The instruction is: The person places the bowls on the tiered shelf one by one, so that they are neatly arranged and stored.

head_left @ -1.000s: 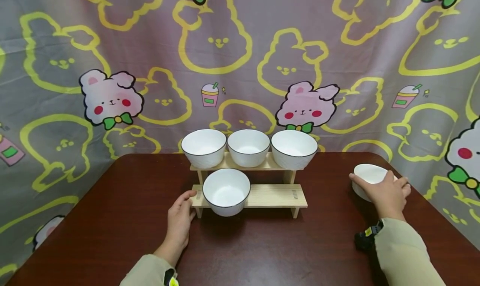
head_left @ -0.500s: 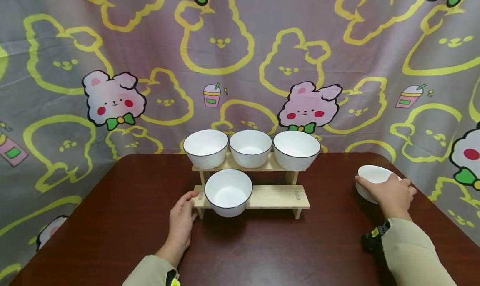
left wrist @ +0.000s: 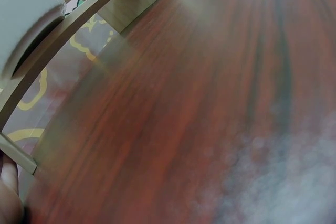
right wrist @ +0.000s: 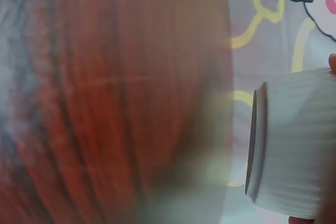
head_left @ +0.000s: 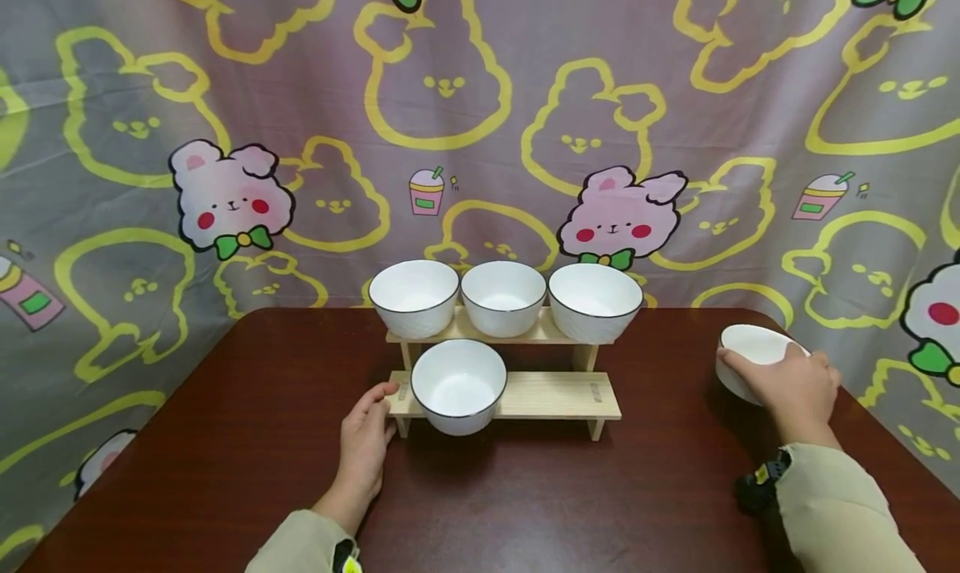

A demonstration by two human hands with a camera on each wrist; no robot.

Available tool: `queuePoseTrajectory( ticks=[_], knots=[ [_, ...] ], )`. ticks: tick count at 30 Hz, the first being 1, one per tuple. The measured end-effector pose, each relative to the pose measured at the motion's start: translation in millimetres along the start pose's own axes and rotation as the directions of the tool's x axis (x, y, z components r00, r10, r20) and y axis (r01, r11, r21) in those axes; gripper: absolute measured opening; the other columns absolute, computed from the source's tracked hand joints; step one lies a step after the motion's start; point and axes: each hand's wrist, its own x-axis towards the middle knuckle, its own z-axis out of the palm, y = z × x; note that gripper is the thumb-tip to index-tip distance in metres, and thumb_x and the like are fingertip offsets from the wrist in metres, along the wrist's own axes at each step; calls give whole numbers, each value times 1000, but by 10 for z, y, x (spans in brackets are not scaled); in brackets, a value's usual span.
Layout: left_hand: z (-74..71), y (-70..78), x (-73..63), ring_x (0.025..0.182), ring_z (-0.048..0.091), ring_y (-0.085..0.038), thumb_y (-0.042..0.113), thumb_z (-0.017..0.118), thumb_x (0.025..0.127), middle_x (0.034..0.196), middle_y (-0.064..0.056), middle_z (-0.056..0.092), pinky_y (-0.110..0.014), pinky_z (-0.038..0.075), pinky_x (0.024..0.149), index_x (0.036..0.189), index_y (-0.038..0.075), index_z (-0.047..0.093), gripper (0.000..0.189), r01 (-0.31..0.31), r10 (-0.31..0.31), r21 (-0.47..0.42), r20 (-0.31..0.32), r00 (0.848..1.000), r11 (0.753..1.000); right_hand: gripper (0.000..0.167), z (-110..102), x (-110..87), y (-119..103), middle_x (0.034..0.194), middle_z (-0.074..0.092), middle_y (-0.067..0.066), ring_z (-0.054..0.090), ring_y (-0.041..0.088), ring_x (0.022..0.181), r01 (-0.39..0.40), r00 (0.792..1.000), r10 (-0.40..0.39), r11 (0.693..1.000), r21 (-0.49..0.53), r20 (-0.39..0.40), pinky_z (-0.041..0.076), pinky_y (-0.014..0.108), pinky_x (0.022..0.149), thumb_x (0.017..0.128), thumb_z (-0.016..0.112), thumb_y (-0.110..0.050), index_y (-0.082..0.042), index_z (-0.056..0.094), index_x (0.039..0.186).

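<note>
My right hand (head_left: 798, 389) grips a white bowl (head_left: 759, 346) at the table's right side, thumb and fingers spread across its rim. In the right wrist view, the ribbed wall of this bowl (right wrist: 294, 145) shows, its foot standing apart from the tabletop. A two-tier wooden display rack (head_left: 558, 394) stands mid-table. My left hand (head_left: 362, 444) holds the left end of its lower shelf. One dark-rimmed white bowl (head_left: 459, 381) sits on the lower shelf's left part. Along the upper shelf stand a left bowl (head_left: 414, 294), a middle bowl (head_left: 503, 296) and a right bowl (head_left: 596, 298).
The dark reddish-brown table (head_left: 555, 506) stretches around the rack. Behind it and at both sides hangs a patterned curtain (head_left: 480, 164). The lower shelf's bare wood runs right of its bowl.
My right hand has shifted slightly right and raised the bowl a little off the table. The left hand keeps its place on the rack. The whole view has drifted slightly.
</note>
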Motion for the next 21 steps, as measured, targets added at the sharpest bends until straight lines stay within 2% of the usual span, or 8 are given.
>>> queuePoseTrajectory(
  ticks=[6,12,21],
  knots=[
    [-2,3,-9,113,47,-17,9,32,96,136,-14,43,-46,35,97,123,-4,51,36,0,0,6,5,1000,1000,95,-114,-8,-90,103,40,39,33,48,98,55,998,-55,998,-20,-20,26,57,78,74,57,-63,18,40,120],
    [5,-5,-5,109,49,-13,9,32,95,135,-13,44,-45,36,97,123,-4,52,36,5,-5,8,-2,1000,1000,96,-254,13,-246,104,39,38,33,49,99,63,998,-65,997,-50,-22,28,57,78,74,54,-66,17,40,120],
    [4,-5,10,112,47,-18,8,33,94,134,-12,45,-46,36,97,121,-4,52,35,10,-10,-4,-9,1000,1000,92,-493,3,-510,101,40,38,36,51,93,150,987,-153,987,-56,-43,30,58,75,75,54,-64,16,42,117]
  ],
)
